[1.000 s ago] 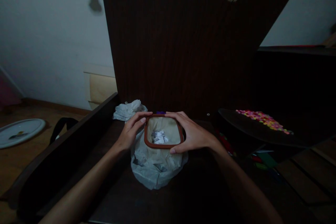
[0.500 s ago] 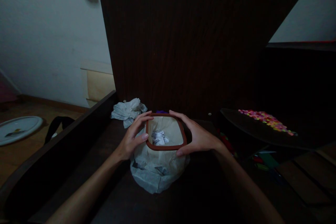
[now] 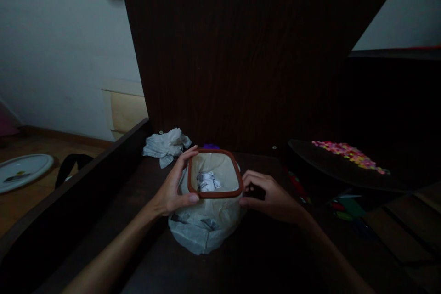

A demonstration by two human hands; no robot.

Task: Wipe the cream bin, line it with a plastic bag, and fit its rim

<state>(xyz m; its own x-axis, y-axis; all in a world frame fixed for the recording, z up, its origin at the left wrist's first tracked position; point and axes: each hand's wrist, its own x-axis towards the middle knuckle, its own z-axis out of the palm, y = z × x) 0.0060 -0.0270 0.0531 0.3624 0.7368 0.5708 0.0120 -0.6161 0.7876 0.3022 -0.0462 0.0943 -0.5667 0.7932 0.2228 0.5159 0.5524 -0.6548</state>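
Observation:
A small waste bin with a brown rim (image 3: 215, 194) stands before me, lined with a pale translucent plastic bag (image 3: 203, 239) that drapes over its outside. Crumpled white paper (image 3: 208, 181) lies inside. My left hand (image 3: 175, 188) grips the rim's left side, its fingers along the far edge and its thumb at the near left corner. At the right side, just under the rim, my right hand (image 3: 263, 193) has curled fingers and the thumb pinching at the bag's edge. The exact contact there is dim and partly hidden.
Behind the bin on the left sits another crumpled plastic bag (image 3: 168, 144). A dark wooden panel (image 3: 223, 78) rises at the back, and a raised side board (image 3: 79, 188) runs along the left. Small pink and yellow pieces (image 3: 351, 154) cover part of a dark surface at right.
My right hand has come off the rim's right corner, shifted slightly right and down, and curled its fingers at the bag. My left thumb has slid down to the near corner.

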